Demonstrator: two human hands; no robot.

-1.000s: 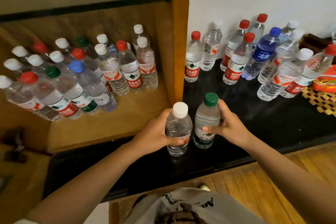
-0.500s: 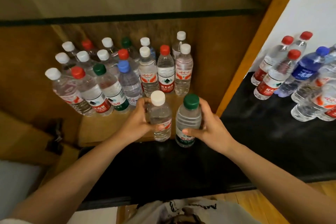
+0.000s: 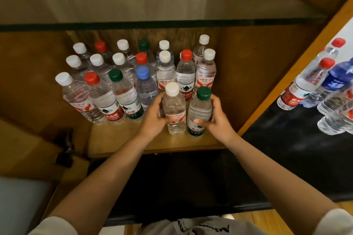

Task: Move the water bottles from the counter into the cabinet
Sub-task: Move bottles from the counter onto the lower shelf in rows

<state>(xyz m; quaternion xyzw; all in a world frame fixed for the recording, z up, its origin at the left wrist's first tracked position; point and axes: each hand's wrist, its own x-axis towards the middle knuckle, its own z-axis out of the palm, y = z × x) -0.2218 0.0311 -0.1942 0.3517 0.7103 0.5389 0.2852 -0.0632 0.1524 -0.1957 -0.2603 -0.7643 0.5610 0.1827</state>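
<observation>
Holding one bottle apiece, the person has both hands over the cabinet shelf [image 3: 122,139], just in front of the standing cluster of bottles [image 3: 133,82]. The left hand [image 3: 152,118] is wrapped around the white-capped bottle [image 3: 174,109] at mid-body, fingers curled behind and thumb across the label. The right hand [image 3: 215,120] is closed the same way on the green-capped bottle [image 3: 199,112], thumb on the label front. Both bottles stand upright, side by side and almost touching, their bases at or just above the shelf; whether they rest on it cannot be told.

These look like full small plastic bottles: moderately heavy for their size, with thin walls that would likely dent under a hard squeeze and a smooth film label that may slip. The ribbed mid-body, where the hands now sit, seems the sound place to hold; the cap would give less control.

Both forearms reach forward and converge, wrists roughly level. More bottles wait on the black counter [image 3: 286,149] to the right of the shelf, beyond the cabinet's side panel [image 3: 298,63].
</observation>
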